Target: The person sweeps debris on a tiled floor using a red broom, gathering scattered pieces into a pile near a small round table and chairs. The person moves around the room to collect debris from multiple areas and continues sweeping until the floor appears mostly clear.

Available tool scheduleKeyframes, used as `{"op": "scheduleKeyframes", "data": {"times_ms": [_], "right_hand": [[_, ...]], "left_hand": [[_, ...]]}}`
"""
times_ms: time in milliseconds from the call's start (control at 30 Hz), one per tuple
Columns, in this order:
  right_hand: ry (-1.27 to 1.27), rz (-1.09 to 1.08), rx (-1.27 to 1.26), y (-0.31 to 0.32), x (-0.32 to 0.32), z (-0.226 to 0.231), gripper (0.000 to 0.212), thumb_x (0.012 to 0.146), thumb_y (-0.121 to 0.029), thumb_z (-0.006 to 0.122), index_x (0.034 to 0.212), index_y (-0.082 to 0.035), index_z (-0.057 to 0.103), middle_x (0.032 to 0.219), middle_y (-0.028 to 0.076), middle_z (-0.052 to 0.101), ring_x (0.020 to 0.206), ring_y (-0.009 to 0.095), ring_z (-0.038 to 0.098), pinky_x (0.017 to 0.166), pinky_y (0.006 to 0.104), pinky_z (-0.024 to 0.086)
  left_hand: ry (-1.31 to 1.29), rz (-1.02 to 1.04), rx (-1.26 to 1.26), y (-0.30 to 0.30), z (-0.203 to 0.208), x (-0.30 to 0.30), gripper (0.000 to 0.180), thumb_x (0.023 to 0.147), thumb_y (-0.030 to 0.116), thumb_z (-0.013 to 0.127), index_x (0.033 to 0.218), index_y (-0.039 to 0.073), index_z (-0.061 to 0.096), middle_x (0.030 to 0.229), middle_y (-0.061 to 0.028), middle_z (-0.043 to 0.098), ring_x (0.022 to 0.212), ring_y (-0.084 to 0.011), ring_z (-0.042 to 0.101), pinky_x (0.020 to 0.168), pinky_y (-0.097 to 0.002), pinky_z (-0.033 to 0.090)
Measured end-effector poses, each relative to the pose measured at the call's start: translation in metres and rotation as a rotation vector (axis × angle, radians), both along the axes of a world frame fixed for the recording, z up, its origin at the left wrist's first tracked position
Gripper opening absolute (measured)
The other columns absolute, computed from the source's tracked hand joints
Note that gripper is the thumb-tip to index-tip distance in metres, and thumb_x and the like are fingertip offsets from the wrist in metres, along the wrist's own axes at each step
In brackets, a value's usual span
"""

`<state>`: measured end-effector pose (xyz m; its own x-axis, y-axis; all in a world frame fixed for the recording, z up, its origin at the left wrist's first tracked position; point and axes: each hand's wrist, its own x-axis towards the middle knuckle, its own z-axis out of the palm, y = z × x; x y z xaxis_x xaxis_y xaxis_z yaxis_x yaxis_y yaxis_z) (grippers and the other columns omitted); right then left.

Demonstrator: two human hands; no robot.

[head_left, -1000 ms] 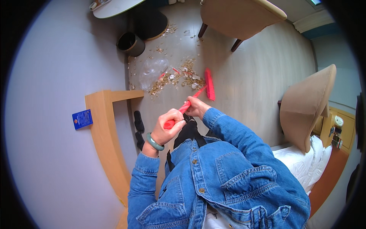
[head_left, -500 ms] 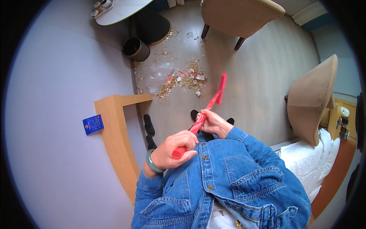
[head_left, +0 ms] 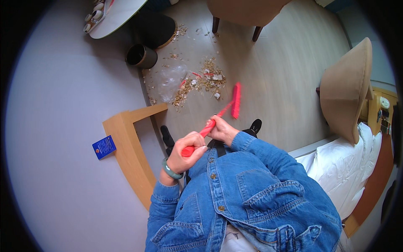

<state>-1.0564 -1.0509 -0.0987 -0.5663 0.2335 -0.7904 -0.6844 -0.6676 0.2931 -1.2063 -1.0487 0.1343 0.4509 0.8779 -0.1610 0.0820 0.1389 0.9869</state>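
Note:
Both my hands are wrapped round the handle of a red broom (head_left: pixel 236 101). My left hand (head_left: pixel 187 148), with a green bangle on its wrist, grips the top end near my body. Farther down the handle, my right hand (head_left: pixel 220 129) is closed round it. The broom's head is over the floor, just right of a heap of litter (head_left: pixel 212 80) made of husk-like bits, white scraps and red strips. A crumpled clear plastic bag (head_left: pixel 171 82) lies against the heap's left side.
A black bin (head_left: pixel 142 56) stands by the left wall beside a round table (head_left: pixel 119 19) with a dark base. Beige chairs are at the back (head_left: pixel 247 10) and right (head_left: pixel 345 92). A wooden bench-like frame (head_left: pixel 134 143) is at my left, a white-covered bed (head_left: pixel 336 164) at my right.
The broom head has swung left and nearer the litter heap, turning more broadside. Both hands have shifted left with the handle, and the view has moved slightly.

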Motion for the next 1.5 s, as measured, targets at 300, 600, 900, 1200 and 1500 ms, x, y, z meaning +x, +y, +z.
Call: {"op": "scheduleKeyframes", "data": {"times_ms": [300,600,900,1200,1500], "right_hand": [[0.117,0.038,0.203,0.026,-0.04,0.044,0.016,0.093,-0.023,0.052,0.081,-0.012,0.052,0.074,0.001,0.059,0.072,0.016,0.059,0.072,0.0367,0.051],[0.124,0.079,0.22,0.03,-0.001,0.086,0.015,0.094,-0.018,0.06,0.092,-0.006,0.051,0.084,0.005,0.058,0.078,0.016,0.058,0.076,0.0301,0.051],[-0.316,0.241,0.162,0.073,0.078,0.026,0.018,0.098,-0.024,0.053,0.09,-0.009,0.051,0.074,0.004,0.059,0.07,0.017,0.059,0.069,0.0356,0.052],[-0.353,0.396,0.031,0.102,0.011,-0.03,0.013,0.096,-0.023,0.045,0.09,-0.013,0.049,0.071,0.001,0.055,0.067,0.018,0.057,0.066,0.0373,0.049],[-0.175,0.551,0.142,0.13,-0.07,0.001,0.01,0.092,-0.021,0.045,0.088,-0.012,0.048,0.071,0.001,0.055,0.066,0.016,0.055,0.064,0.036,0.048]], "left_hand": [[0.189,-0.079,0.192,-0.002,0.046,-0.009,0.022,0.071,-0.003,0.068,0.068,0.004,0.048,0.072,-0.0085,0.052,0.072,-0.0245,0.055,0.067,-0.0319,0.046],[0.106,-0.167,0.23,-0.004,0.078,-0.011,0.022,0.072,0.0,0.071,0.069,0.005,0.05,0.073,-0.0073,0.053,0.074,-0.0251,0.056,0.065,-0.0331,0.046],[-0.167,0.167,0.085,0.011,-0.02,0.038,0.015,0.082,-0.003,0.065,0.078,0.004,0.053,0.089,-0.008,0.059,0.094,-0.0209,0.059,0.084,-0.0332,0.046],[-0.02,0.354,-0.025,0.029,-0.045,0.015,0.022,0.082,-0.006,0.062,0.069,0.003,0.047,0.078,-0.0048,0.055,0.092,-0.0194,0.057,0.085,-0.0319,0.045],[0.217,0.411,0.056,0.051,0.009,-0.005,0.019,0.077,-0.006,0.064,0.069,0.002,0.048,0.076,-0.0093,0.055,0.082,-0.0232,0.057,0.077,-0.0319,0.046]]}}
